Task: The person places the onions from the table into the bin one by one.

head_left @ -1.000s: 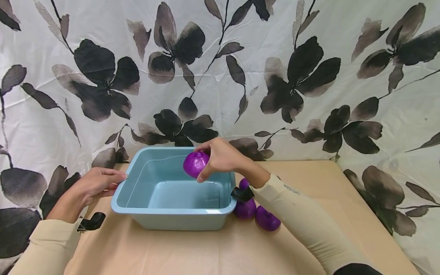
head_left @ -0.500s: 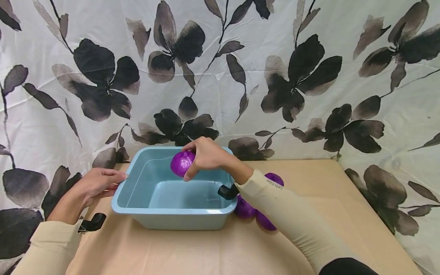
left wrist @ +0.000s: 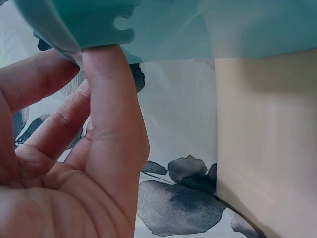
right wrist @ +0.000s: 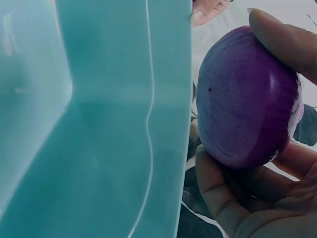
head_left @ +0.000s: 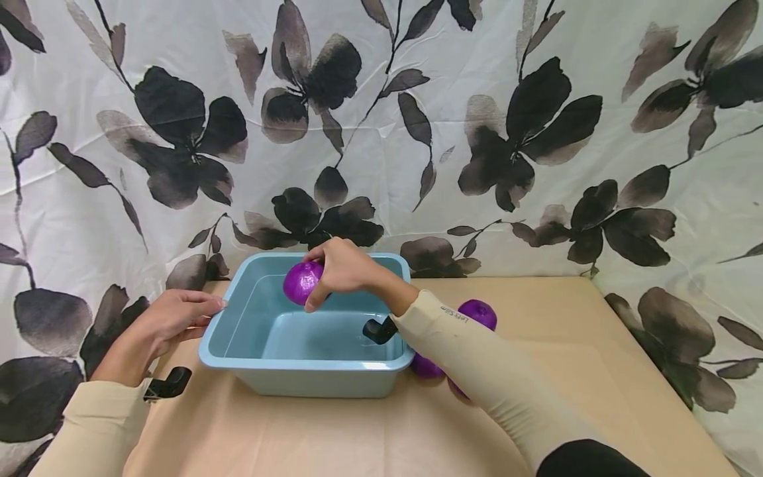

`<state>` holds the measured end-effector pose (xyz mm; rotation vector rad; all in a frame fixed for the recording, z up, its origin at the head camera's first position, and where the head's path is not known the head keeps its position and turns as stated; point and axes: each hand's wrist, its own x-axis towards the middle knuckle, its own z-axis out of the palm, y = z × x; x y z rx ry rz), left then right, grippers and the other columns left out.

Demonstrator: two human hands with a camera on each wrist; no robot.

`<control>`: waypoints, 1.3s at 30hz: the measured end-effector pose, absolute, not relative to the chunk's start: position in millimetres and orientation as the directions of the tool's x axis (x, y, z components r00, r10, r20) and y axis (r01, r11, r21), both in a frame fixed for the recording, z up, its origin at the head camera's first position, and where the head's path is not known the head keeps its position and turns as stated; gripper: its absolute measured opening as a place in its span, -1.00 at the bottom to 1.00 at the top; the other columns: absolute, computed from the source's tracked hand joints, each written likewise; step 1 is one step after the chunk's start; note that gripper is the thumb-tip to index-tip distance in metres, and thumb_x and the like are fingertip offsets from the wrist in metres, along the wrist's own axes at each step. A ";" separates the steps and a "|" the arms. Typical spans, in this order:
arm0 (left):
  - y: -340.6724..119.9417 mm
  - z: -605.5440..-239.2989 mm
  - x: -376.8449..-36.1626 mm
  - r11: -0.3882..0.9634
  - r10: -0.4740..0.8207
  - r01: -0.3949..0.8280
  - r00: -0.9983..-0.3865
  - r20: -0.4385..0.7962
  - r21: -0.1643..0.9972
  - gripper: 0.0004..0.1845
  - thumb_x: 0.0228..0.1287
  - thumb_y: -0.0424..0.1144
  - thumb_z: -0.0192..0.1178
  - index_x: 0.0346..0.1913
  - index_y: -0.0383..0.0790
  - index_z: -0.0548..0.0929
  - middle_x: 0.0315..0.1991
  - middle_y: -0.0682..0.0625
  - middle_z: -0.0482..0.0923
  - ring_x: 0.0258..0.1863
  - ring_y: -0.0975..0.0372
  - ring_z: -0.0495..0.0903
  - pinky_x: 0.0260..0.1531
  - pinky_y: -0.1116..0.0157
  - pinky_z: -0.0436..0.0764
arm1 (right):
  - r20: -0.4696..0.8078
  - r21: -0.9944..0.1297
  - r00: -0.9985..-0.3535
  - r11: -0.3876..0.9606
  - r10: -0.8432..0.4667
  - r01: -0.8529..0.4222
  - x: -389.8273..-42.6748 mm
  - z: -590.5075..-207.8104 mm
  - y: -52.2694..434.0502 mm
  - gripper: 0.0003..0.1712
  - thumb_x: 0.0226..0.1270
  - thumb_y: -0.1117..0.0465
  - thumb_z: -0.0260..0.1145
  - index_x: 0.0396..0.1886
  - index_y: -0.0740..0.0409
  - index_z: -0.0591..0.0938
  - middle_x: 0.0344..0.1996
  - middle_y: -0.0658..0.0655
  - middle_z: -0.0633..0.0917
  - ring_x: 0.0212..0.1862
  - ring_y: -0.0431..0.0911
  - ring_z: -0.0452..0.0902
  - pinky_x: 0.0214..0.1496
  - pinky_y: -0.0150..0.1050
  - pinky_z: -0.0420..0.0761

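Right grip (head_left: pixel 348 268) curled round purple onion (head_left: pixel 301 281) above teal tub (head_left: pixel 310 361); left grip (head_left: pixel 169 321), fingers straight, touches rim. Sleeve text unreadable.

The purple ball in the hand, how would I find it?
Look for the light blue tub on the tan table. Over it the right hand holds one purple ball. The other purple balls lie on the table beside the tub.

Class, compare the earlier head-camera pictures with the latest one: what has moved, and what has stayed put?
The right hand, gripping the purple onion, carried it leftward over the blue tub. The left hand stayed at the tub's left rim, and the other onions stayed on the table.
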<state>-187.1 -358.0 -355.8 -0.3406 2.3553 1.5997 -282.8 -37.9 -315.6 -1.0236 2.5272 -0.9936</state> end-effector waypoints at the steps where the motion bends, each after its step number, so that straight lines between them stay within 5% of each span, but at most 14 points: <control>1: -358.0 -355.3 -187.1 0.364 -0.043 -0.343 -0.935 -0.352 0.866 -0.84 0.49 -0.22 0.26 -0.08 -0.17 0.80 -0.38 0.20 0.73 -0.35 0.38 0.73 -0.27 0.37 0.77 | 0.033 -0.671 -0.726 0.523 -0.687 -0.526 -283.4 -316.8 -40.1 -0.09 -0.25 -0.03 0.74 0.25 0.05 0.70 0.06 0.05 0.77 0.07 -0.08 0.64 -0.03 -0.26 0.73; 39: -363.3 -352.3 -185.7 0.403 -0.059 -0.349 -0.932 -0.357 0.846 -0.69 0.49 -0.25 0.26 0.11 -0.42 0.73 -0.35 0.15 0.73 -0.33 0.34 0.72 -0.25 0.33 0.79 | -0.033 -0.597 -0.706 0.581 -0.707 -0.554 -295.6 -346.1 -98.2 -0.05 -0.13 -0.09 0.75 0.31 0.15 0.65 0.15 0.10 0.75 0.08 -0.07 0.61 -0.01 -0.28 0.71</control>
